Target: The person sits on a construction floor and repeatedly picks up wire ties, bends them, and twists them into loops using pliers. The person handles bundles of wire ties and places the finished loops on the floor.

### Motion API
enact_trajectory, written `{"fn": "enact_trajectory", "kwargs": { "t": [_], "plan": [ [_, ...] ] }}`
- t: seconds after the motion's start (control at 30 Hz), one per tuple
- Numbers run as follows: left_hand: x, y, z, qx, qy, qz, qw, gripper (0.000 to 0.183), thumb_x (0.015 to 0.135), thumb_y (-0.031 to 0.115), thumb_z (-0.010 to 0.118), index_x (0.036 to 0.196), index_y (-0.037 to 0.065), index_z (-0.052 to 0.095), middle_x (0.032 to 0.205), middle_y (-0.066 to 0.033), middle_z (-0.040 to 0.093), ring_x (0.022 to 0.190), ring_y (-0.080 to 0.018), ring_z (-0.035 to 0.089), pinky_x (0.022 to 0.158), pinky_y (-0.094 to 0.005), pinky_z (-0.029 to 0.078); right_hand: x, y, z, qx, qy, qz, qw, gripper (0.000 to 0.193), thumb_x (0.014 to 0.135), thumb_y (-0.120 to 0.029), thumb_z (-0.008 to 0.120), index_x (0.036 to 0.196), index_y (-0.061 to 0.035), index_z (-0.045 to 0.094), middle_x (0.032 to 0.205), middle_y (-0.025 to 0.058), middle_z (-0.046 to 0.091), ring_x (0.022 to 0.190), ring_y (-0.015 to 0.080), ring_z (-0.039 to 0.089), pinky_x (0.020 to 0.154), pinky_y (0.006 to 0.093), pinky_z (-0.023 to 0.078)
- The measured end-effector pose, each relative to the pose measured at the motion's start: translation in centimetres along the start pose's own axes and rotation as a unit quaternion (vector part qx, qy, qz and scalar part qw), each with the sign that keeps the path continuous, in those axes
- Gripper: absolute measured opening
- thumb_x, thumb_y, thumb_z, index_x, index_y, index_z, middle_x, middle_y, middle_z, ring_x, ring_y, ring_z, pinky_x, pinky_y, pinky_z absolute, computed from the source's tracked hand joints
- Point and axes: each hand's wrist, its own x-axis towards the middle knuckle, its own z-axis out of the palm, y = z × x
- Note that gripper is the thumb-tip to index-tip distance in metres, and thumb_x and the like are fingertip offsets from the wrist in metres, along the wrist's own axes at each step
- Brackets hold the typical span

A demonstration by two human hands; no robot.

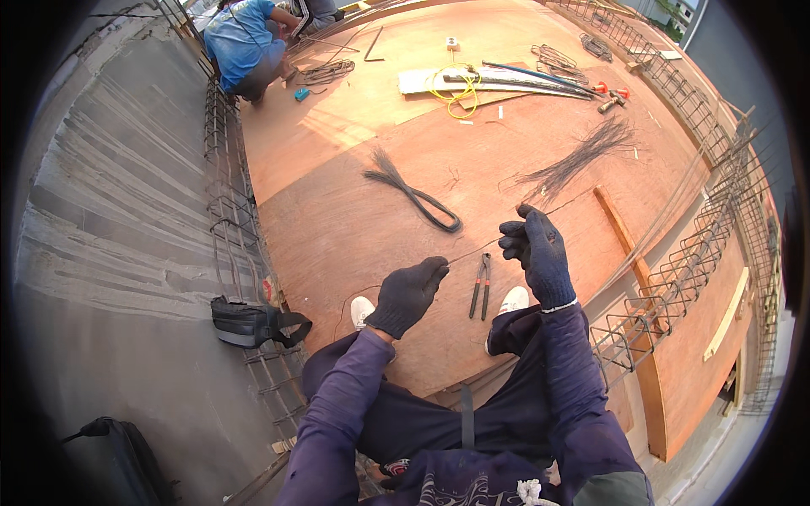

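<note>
A thin wire [474, 252] stretches between my two dark-gloved hands and runs on past the right one. My left hand [409, 297] pinches it between thumb and fingers. Higher and to the right, my right hand [542, 260] has its fingers curled loosely around the wire. Below the wire, pincers [481, 287] with dark and orange handles lie on the plywood [329, 228] between my white shoes. Ahead lie a bundle of wire bent into a loop [413, 192] and, to the right, a loose bundle of straight wires [578, 158].
Rebar cages [232, 215] run along the left and right [675, 270] edges. A black bag [253, 323] sits at the left. Farther off are a yellow cord [456, 91], hammers [609, 103] and a timber strip [624, 228]. A person in blue [240, 46] crouches at the far left.
</note>
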Motion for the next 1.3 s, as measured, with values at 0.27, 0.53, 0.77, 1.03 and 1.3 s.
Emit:
{"fn": "enact_trajectory", "kwargs": {
  "t": [0.27,0.53,0.77,1.03,1.3],
  "plan": [
    [-0.1,0.3,-0.9,-0.048,-0.024,0.040,0.998,0.031,0.105,0.025,0.064,0.130,0.008,0.069,0.107,-0.0153,0.078,0.091,-0.0275,0.077,0.082,-0.0391,0.060,-0.2,-0.5,-0.5,-0.020,0.023,-0.044,0.999,0.047,0.115,-0.035,0.048,0.137,0.0059,0.057,0.101,0.0163,0.072,0.079,0.0177,0.070,0.068,0.0312,0.059],
    [-0.1,-1.1,-1.3,-0.160,-0.045,-0.012,0.986,0.031,0.103,0.010,0.064,0.133,0.005,0.069,0.116,-0.0149,0.079,0.100,-0.0244,0.078,0.087,-0.0364,0.062,0.1,-0.1,-0.5,0.024,-0.030,-0.062,0.997,0.039,0.115,-0.028,0.048,0.137,0.0031,0.058,0.098,0.0159,0.072,0.078,0.0209,0.071,0.068,0.0354,0.058],
    [0.0,-0.6,-1.9,-0.096,-0.063,0.040,0.993,0.035,0.107,0.022,0.061,0.139,0.008,0.067,0.127,-0.0194,0.074,0.115,-0.0341,0.072,0.100,-0.0417,0.056,0.7,0.3,-1.3,0.007,0.007,-0.103,0.995,0.042,0.115,-0.030,0.049,0.139,0.0038,0.056,0.098,0.0170,0.073,0.074,0.0194,0.068,0.066,0.0337,0.056],
    [-0.4,-1.4,-1.1,-0.018,-0.039,0.088,0.995,0.041,0.102,0.006,0.053,0.141,0.007,0.061,0.121,-0.0207,0.071,0.103,-0.0373,0.071,0.089,-0.0455,0.058,0.3,-0.1,-1.4,-0.006,0.004,-0.100,0.995,0.042,0.115,-0.029,0.048,0.141,0.0035,0.053,0.097,0.0143,0.070,0.075,0.0176,0.065,0.068,0.0323,0.054],
    [-0.6,-2.0,-0.8,0.003,0.030,0.124,0.992,0.039,0.098,0.004,0.054,0.136,0.009,0.065,0.115,-0.0154,0.074,0.099,-0.0347,0.073,0.085,-0.0445,0.059,0.5,-0.1,-1.4,-0.013,-0.020,-0.105,0.994,0.045,0.115,-0.032,0.048,0.141,0.0033,0.053,0.093,0.0118,0.068,0.073,0.0152,0.062,0.061,0.0278,0.047]
  ]
}}
